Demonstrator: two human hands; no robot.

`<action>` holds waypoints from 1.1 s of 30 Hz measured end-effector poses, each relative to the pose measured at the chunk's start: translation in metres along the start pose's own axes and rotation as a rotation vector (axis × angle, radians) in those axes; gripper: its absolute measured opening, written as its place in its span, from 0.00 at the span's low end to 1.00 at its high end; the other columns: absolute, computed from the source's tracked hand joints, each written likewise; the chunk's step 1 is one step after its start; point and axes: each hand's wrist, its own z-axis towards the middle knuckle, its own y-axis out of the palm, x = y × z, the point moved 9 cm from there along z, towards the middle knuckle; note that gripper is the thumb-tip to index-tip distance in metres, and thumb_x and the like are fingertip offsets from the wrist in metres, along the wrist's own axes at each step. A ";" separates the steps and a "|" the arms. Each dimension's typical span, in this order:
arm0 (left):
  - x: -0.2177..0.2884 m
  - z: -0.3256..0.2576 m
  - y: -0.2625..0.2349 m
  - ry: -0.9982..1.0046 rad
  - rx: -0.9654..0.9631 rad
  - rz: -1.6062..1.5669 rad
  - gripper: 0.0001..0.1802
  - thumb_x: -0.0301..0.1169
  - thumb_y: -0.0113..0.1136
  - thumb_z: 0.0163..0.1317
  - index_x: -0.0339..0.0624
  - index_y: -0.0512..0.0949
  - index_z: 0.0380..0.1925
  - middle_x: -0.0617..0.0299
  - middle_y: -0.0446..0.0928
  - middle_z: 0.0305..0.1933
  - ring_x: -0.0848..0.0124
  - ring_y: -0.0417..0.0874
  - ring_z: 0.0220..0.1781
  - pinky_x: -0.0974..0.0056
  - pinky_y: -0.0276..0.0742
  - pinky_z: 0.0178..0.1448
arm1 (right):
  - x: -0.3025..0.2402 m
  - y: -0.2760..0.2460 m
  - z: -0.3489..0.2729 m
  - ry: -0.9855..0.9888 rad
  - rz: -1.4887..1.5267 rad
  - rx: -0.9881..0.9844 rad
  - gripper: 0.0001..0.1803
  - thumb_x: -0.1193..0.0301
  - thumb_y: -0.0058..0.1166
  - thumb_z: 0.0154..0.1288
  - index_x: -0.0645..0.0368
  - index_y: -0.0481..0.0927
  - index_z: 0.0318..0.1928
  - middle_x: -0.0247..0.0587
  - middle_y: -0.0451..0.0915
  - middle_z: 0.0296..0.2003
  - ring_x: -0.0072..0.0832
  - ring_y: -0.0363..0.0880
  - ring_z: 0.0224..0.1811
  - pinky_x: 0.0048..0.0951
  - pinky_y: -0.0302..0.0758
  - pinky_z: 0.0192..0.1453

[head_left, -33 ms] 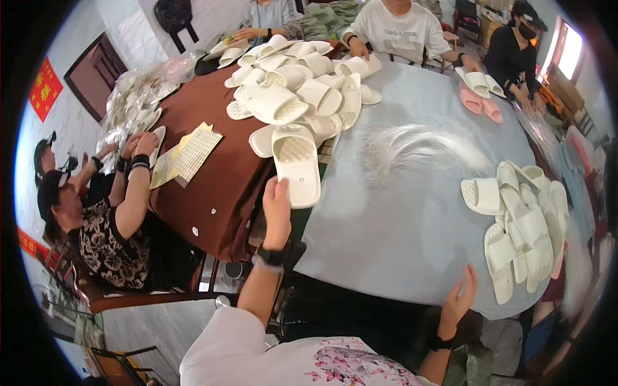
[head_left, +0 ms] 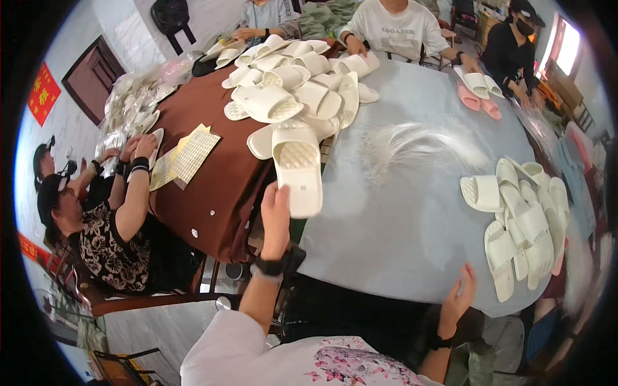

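While the left hand (head_left: 275,215) clamps its fingers on a cream slipper's (head_left: 297,168) heel at frame centre, sole up for viewing, the right hand (head_left: 458,297), fingers apart, braces on the grey surface (head_left: 399,219) at lower right.

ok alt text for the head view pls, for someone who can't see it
The person's left hand holds a white slipper at the edge of a grey table, beside a heap of white slippers. Their right hand rests open at the table's near rim, and other people sit around the table.
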 end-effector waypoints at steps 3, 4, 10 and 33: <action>0.009 -0.060 0.015 -0.079 -0.235 0.142 0.08 0.24 0.46 0.60 0.32 0.71 0.38 0.67 0.73 0.32 0.82 0.68 0.32 0.75 0.66 0.37 | -0.009 0.013 -0.007 0.007 0.124 -0.067 0.13 0.80 0.41 0.60 0.68 0.73 0.45 0.50 0.73 0.48 0.41 0.71 0.50 0.35 0.65 0.56; 0.006 -0.080 0.024 -0.153 -0.306 0.126 0.09 0.25 0.47 0.61 0.32 0.72 0.39 0.67 0.73 0.34 0.82 0.70 0.33 0.74 0.67 0.38 | -0.012 0.021 -0.010 0.022 0.215 -0.097 0.12 0.79 0.41 0.61 0.69 0.74 0.44 0.49 0.74 0.46 0.39 0.73 0.47 0.33 0.67 0.54; -0.035 -0.139 0.053 -0.304 -0.842 0.415 0.13 0.30 0.49 0.61 0.33 0.73 0.42 0.62 0.77 0.35 0.73 0.77 0.36 0.70 0.71 0.40 | -0.025 0.088 -0.035 0.227 0.542 -0.394 0.23 0.71 0.46 0.64 0.68 0.61 0.57 0.50 0.73 0.46 0.32 0.74 0.42 0.30 0.70 0.48; -0.029 -0.088 0.119 0.341 -0.792 1.042 0.14 0.31 0.62 0.46 0.38 0.75 0.34 0.51 0.73 0.43 0.58 0.70 0.54 0.57 0.64 0.56 | -0.048 0.071 -0.019 0.036 0.229 -0.333 0.34 0.76 0.60 0.40 0.59 0.66 0.54 0.50 0.63 0.51 0.44 0.67 0.50 0.33 0.72 0.45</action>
